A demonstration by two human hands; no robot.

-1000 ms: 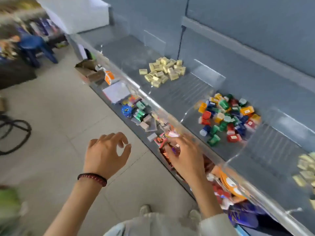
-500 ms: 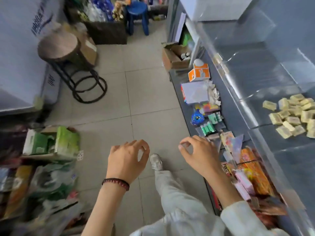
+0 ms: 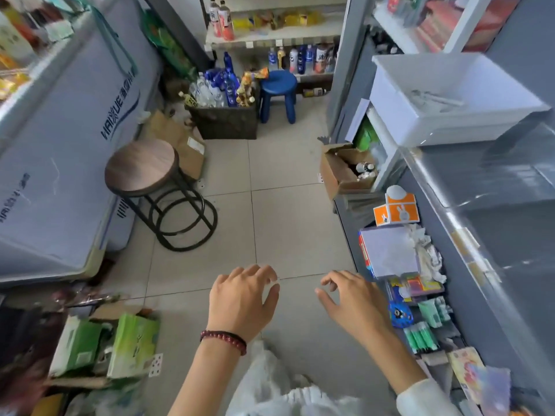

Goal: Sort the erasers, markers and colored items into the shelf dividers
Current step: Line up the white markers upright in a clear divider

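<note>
My left hand, with a dark red bead bracelet at the wrist, hovers over the tiled floor with loosely curled fingers and holds nothing. My right hand hangs beside it, fingers relaxed and empty, just left of the lower grey shelf. On that shelf lie green marker packs, a blue round item, a white pad and an orange box. The upper grey shelf with clear dividers runs along the right edge. The eraser and colored-item piles are out of view.
A round wooden stool on a black frame stands left of centre. A blue stool and a crate of bottles stand at the back. A white freezer fills the left. Green boxes lie at the lower left. An open carton sits by the shelf end.
The view has swung left, away from the divider shelf toward the aisle. My right hand has drawn back from the lower shelf, and both hands now hover empty over the floor.
</note>
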